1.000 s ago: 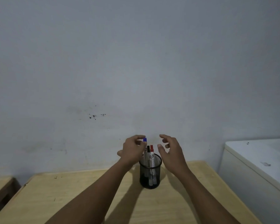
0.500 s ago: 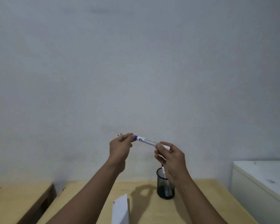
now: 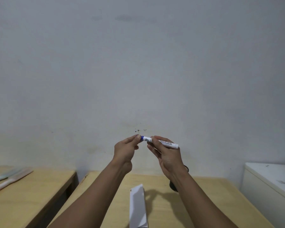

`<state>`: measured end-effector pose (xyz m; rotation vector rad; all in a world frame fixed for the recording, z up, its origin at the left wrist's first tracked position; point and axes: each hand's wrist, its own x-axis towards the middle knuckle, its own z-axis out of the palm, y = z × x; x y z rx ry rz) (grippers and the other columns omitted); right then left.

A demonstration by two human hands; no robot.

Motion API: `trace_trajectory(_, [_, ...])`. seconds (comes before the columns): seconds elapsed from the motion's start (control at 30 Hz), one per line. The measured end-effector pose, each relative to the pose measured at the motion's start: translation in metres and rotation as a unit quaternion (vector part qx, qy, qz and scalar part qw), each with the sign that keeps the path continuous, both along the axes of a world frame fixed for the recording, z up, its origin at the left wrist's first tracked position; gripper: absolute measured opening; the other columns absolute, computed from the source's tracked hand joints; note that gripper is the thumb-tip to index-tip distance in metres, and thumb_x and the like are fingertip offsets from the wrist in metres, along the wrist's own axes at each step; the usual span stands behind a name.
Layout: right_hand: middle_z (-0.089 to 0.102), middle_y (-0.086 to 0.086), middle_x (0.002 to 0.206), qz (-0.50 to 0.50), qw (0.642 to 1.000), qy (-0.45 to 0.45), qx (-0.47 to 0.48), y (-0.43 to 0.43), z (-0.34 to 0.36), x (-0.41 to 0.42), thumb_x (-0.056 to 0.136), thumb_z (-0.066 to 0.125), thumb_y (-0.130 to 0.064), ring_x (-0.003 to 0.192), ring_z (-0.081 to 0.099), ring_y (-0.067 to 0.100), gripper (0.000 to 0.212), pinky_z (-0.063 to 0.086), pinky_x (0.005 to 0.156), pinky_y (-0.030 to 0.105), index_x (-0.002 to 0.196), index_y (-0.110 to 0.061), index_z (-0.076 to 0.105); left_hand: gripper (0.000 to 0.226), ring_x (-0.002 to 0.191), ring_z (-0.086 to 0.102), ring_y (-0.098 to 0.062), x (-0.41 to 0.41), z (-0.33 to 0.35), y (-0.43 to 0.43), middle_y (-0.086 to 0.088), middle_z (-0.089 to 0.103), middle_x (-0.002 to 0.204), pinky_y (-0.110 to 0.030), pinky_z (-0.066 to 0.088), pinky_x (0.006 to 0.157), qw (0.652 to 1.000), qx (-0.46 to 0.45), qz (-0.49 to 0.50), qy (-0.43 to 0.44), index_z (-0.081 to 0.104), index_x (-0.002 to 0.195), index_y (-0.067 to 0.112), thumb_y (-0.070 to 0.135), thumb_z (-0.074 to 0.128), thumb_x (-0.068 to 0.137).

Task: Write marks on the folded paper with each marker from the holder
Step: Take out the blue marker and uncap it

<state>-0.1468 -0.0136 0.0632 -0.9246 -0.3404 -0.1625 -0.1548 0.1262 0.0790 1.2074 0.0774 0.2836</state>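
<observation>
A white-barrelled marker with a blue cap (image 3: pixel 161 142) is held up in the air in front of the pale grey wall (image 3: pixel 138 63), well above the light wooden table (image 3: pixel 212 195). Its blue cap end is pinched between the thumb and fingertips of the left hand (image 3: pixel 125 149); the barrel is gripped by the curled fingers of the right hand (image 3: pixel 167 153), with the white tail end left sticking out to the right. The marker is tilted, cap end slightly higher. Below, a folded white paper (image 3: pixel 137 208) is seen lying on the table between the two forearms. The black holder (image 3: pixel 173 186) is mostly hidden behind the right wrist; only dark slivers are shown. To the left, two pale long objects (image 3: pixel 8 177) are laid on a second wooden surface (image 3: pixel 31 195). A white cabinet (image 3: pixel 270 186) is placed at the right.
</observation>
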Motion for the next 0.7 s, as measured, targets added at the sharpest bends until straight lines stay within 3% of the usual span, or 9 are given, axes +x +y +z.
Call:
trace_trajectory(0.13, [0.077, 0.019, 0.094, -0.005, 1.000, -0.014, -0.019, 0.002, -0.002, 0.001, 0.085, 0.072, 0.002, 0.094, 0.074, 0.031, 0.011, 0.059, 0.093, 0.038, 0.096, 0.004, 0.073, 0.016, 0.087, 0.054, -0.018, 0.004, 0.000, 0.003, 0.014, 0.076, 0.076, -0.034, 0.033, 0.076, 1.000, 0.014, 0.008, 0.004, 0.077, 0.101, 0.016, 0.026, 0.074, 0.088])
trace_trajectory(0.2, [0.077, 0.019, 0.097, 0.001, 0.999, -0.022, -0.025, 0.001, -0.005, 0.004, 0.081, 0.074, -0.001, 0.098, 0.073, 0.031, 0.016, 0.058, 0.095, 0.039, 0.097, 0.002, 0.074, 0.017, 0.087, 0.054, -0.018, 0.007, -0.001, 0.004, 0.016, 0.075, 0.069, -0.034, 0.032, 0.077, 1.000, 0.011, 0.010, 0.011, 0.077, 0.101, 0.014, 0.024, 0.074, 0.088])
trace_trajectory(0.33, [0.079, 0.011, 0.108, -0.026, 0.988, -0.069, -0.133, -0.003, -0.012, 0.007, 0.086, 0.073, 0.002, 0.105, 0.072, 0.025, 0.019, 0.055, 0.097, 0.038, 0.101, -0.008, 0.079, 0.012, 0.090, 0.057, -0.018, 0.011, -0.005, 0.010, 0.010, 0.076, 0.082, -0.040, 0.031, 0.087, 0.999, 0.008, 0.010, 0.052, 0.077, 0.089, 0.015, 0.026, 0.074, 0.088])
trace_trajectory(0.47, [0.079, -0.002, 0.109, -0.046, 0.968, -0.096, -0.226, -0.008, -0.020, 0.007, 0.088, 0.072, 0.001, 0.105, 0.072, 0.011, 0.022, 0.056, 0.091, 0.024, 0.106, -0.009, 0.079, 0.010, 0.086, 0.058, -0.015, 0.017, -0.015, 0.030, 0.008, 0.074, 0.084, -0.039, 0.035, 0.089, 0.998, 0.037, 0.044, 0.040, 0.073, 0.084, 0.015, 0.024, 0.074, 0.088])
trace_trajectory(0.6, [0.079, 0.016, 0.096, -0.050, 0.988, -0.039, -0.141, -0.007, -0.041, 0.014, 0.086, 0.075, -0.002, 0.090, 0.075, 0.024, 0.014, 0.061, 0.085, 0.034, 0.100, 0.001, 0.076, 0.006, 0.093, 0.067, -0.011, 0.030, -0.048, 0.055, 0.010, 0.076, 0.082, -0.035, 0.046, 0.087, 0.981, 0.174, 0.082, -0.011, 0.074, 0.087, 0.025, 0.026, 0.078, 0.083])
trace_trajectory(0.7, [0.077, 0.017, 0.085, -0.047, 0.992, 0.014, -0.120, -0.004, -0.065, 0.020, 0.082, 0.076, 0.005, 0.084, 0.074, 0.029, 0.014, 0.063, 0.079, 0.034, 0.095, 0.003, 0.072, 0.005, 0.085, 0.060, 0.005, 0.039, -0.087, 0.065, 0.023, 0.072, 0.078, -0.038, 0.031, 0.088, 0.916, 0.372, 0.145, 0.030, 0.071, 0.078, 0.037, 0.039, 0.075, 0.081])
